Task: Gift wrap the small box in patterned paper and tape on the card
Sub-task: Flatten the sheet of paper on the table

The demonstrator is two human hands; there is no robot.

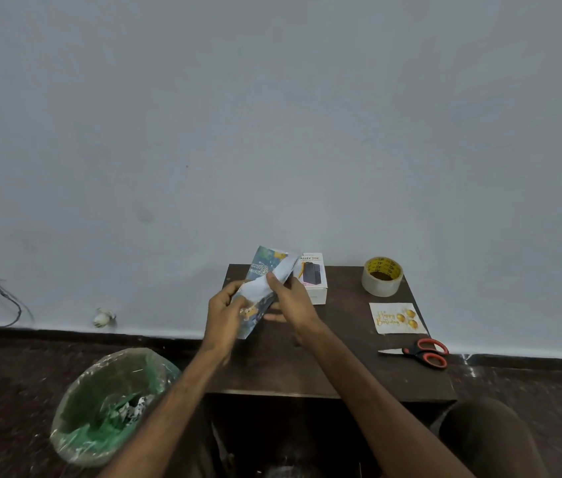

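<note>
From the head view, we hold the paper [265, 288] above the table [272, 367], near its far-left corner. It looks folded or loosely rolled, the white back showing among the pattern. Our left hand [224, 312] grips its lower left edge with curled fingers. Our right hand [289, 301] pinches it from the right, thumb on the white side. The paper's long axis tilts up and away from us.

The box [312, 277] sits unwrapped at the far edge, just beyond and to the right of our hands and partly behind the paper. Its long axis appears to run from us toward the wall. Our right hand is nearer to it, so we judge the paper must be opened out flat before that hand fetches the box.

We count one sheet, one box, one card [397, 318] by the right edge, one tape roll [382, 276] at the far-right corner and one pair of scissors [417, 352] nearer us on the right.
</note>
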